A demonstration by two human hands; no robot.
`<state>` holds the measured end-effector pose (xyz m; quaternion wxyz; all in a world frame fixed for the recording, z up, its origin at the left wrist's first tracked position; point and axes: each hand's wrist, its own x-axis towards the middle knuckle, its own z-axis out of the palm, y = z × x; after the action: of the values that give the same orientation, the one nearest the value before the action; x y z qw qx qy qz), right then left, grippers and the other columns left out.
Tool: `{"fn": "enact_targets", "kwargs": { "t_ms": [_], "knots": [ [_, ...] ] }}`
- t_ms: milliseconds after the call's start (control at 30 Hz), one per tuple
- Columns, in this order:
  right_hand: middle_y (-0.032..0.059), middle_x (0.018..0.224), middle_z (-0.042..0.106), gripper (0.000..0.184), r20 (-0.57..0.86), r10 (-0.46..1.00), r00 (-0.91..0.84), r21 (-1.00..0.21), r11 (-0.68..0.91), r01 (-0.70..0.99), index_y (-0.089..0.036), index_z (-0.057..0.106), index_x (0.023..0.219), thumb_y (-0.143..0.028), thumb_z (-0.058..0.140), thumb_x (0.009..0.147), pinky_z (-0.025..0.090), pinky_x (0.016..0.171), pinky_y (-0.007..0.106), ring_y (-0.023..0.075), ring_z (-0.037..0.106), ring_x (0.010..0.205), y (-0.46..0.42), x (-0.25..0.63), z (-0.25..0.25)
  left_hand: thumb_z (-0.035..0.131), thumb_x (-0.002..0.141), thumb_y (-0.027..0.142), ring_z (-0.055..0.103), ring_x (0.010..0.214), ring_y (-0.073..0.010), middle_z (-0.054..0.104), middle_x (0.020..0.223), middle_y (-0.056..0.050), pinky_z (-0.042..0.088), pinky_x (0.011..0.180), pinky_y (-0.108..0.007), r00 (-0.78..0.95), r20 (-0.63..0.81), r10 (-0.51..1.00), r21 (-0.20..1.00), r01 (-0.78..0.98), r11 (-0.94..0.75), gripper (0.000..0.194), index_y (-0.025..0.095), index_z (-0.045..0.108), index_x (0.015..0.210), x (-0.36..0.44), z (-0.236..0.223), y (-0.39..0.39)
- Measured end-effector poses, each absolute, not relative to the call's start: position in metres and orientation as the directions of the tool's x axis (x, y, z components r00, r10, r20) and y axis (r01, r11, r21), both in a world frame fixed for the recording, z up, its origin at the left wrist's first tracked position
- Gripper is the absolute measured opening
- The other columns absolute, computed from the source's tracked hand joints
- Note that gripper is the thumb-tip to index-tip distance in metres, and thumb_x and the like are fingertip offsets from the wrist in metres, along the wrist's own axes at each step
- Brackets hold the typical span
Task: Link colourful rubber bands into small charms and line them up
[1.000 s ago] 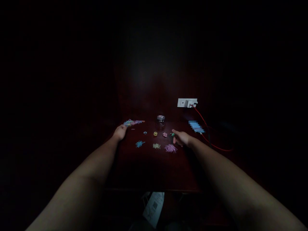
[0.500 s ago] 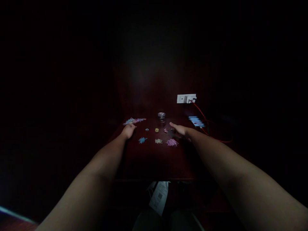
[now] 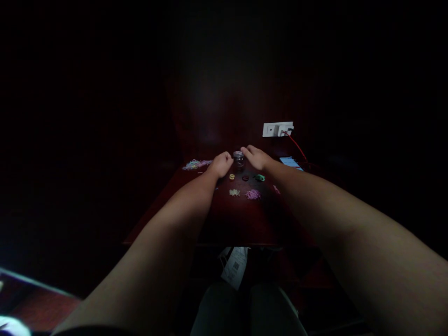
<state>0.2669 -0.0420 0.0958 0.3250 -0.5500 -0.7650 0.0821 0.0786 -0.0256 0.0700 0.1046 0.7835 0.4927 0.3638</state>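
Left hand (image 3: pixel 222 164) and right hand (image 3: pixel 255 157) flank the lidded jar (image 3: pixel 239 160) near the back of the counter (image 3: pixel 238 221) (whether either grips it, I cannot tell). Best to steady it gently, wrists raised clear of the yellow bands (image 3: pixel 231 177).

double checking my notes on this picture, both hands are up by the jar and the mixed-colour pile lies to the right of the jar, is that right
Not quite: the mixed-colour pile lies to the left of the jar, as the head view shows. The left hand and right hand are indeed both up by the jar.
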Motion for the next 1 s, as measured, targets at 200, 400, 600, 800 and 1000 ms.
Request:
{"fn": "enact_targets", "kwargs": {
  "t_ms": [200, 400, 600, 800, 1000],
  "knots": [
    [0.0061, 0.083, 0.062, 0.034, 0.447, 0.849, -0.282, -0.482, 0.494, 0.724, -0.014, 0.060, 0.082, -0.037, 0.037, 0.092, 0.038, 0.071, 0.024, 0.0147, 0.051, 0.075, -0.044, 0.264, 0.094, 0.049, 0.083, 0.025, 0.053, 0.068, -0.0157, 0.063, 0.076, -0.004, 0.041, 0.070, -0.028, 0.357, 0.472, 0.806, 0.455, 0.684, -0.570, 0.012, 0.017, 0.058, 0.082, 0.100, 0.077, -0.035],
    [0.0026, 0.070, 0.058, 0.030, 0.420, 0.865, -0.275, -0.520, 0.477, 0.708, -0.011, 0.061, 0.079, -0.028, 0.039, 0.090, 0.035, 0.062, 0.023, 0.0120, 0.047, 0.065, -0.045, 0.258, 0.096, 0.053, 0.083, 0.027, 0.053, 0.063, -0.0147, 0.063, 0.073, -0.004, 0.040, 0.065, -0.027, 0.351, 0.430, 0.832, 0.508, 0.667, -0.545, 0.012, 0.017, 0.059, 0.083, 0.101, 0.070, -0.043],
    [0.0002, 0.063, 0.052, 0.022, 0.346, 0.868, -0.355, -0.496, 0.491, 0.717, -0.014, 0.055, 0.070, -0.023, 0.044, 0.087, 0.031, 0.056, 0.022, 0.0096, 0.043, 0.058, -0.053, 0.263, 0.094, 0.051, 0.086, 0.030, 0.051, 0.057, -0.0126, 0.059, 0.066, -0.002, 0.038, 0.059, -0.025, 0.342, 0.472, 0.813, 0.592, 0.561, -0.579, 0.016, 0.016, 0.058, 0.085, 0.105, 0.063, -0.049],
    [-0.0020, 0.055, 0.051, 0.026, 0.274, 0.874, -0.401, -0.739, 0.458, 0.494, -0.017, 0.050, 0.071, -0.032, 0.039, 0.089, 0.032, 0.050, 0.022, 0.0095, 0.043, 0.047, -0.070, 0.264, 0.067, 0.052, 0.084, 0.028, 0.045, 0.050, -0.0083, 0.052, 0.059, 0.003, 0.032, 0.051, -0.020, 0.293, 0.501, 0.815, 0.723, 0.376, -0.579, 0.013, 0.016, 0.055, 0.081, 0.102, 0.046, -0.070],
    [-0.0008, 0.060, 0.050, 0.031, 0.400, 0.832, -0.384, -0.700, 0.547, 0.459, -0.018, 0.050, 0.070, -0.041, 0.042, 0.089, 0.034, 0.051, 0.022, 0.0105, 0.044, 0.053, -0.098, 0.258, 0.045, 0.053, 0.083, 0.029, 0.035, 0.046, -0.0073, 0.041, 0.052, 0.006, 0.023, 0.045, -0.021, 0.334, 0.553, 0.763, 0.689, 0.332, -0.644, 0.013, 0.017, 0.052, 0.078, 0.089, 0.032, -0.091]
  ]
}}
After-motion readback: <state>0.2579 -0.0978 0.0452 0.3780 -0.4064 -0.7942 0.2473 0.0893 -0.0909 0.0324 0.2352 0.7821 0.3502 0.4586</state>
